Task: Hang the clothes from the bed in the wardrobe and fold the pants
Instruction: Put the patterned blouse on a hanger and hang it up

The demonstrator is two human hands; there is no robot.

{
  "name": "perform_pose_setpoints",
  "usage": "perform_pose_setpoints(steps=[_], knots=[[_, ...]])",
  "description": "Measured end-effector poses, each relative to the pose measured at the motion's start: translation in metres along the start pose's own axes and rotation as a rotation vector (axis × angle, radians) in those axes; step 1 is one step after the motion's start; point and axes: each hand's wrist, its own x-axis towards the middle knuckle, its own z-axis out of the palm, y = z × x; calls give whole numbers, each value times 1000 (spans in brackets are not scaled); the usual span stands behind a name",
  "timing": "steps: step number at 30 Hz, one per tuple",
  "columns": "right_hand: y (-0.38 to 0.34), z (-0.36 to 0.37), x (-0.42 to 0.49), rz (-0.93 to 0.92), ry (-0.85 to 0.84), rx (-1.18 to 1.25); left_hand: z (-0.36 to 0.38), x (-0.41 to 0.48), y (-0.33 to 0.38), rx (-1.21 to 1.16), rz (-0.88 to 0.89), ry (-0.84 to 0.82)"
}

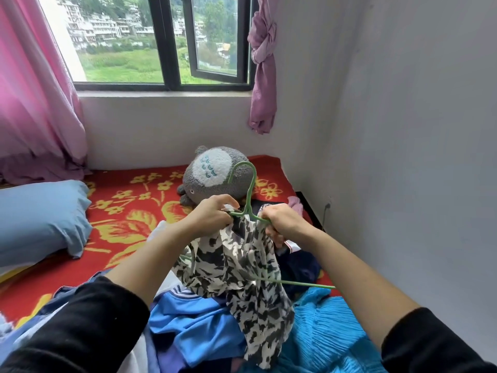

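Observation:
A black-and-white patterned garment (242,278) hangs from a green wire hanger (248,189) held above the bed. My left hand (212,214) grips the garment's neck at the hanger's left shoulder. My right hand (282,219) is closed on the fabric and the hanger's right shoulder. The hanger's hook points up and its bottom bar pokes out to the right, low down. Below lies a pile of clothes: a blue sports top (193,319), a turquoise pleated garment (328,327) and a dark navy piece (298,265).
The bed has a red blanket with yellow flowers (129,211). A grey plush toy (212,173) lies just behind the hanger, a light blue pillow (40,216) at the left. A white wall (403,157) stands close on the right; a window with pink curtains (32,90) is ahead.

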Motion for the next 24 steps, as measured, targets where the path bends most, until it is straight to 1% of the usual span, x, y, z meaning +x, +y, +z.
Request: perform_pose_setpoints(steps=[2,5,7,13,15,17,19,21,24], knots=[[-5,3,-3,-15,2,50,1,-1,-1,14,8,50],[-2,1,-1,-59,72,33,-2,-3,-15,212,-8,248],[-1,-2,-3,-69,75,73,-3,-7,-31,307,-41,361],[2,-16,-9,-97,86,96,-12,-18,-75,347,-229,505],[5,-20,-8,-71,74,120,-18,-19,-82,294,-338,528],[7,-23,-7,-56,54,89,-23,-19,-87,214,-446,515],[9,-24,-6,-54,23,52,-27,-19,-91,120,-508,516],[11,-26,-5,-43,2,35,-28,-19,-90,43,-472,508],[13,-25,-1,-34,-7,-15,-25,-16,-74,-9,-302,396]])
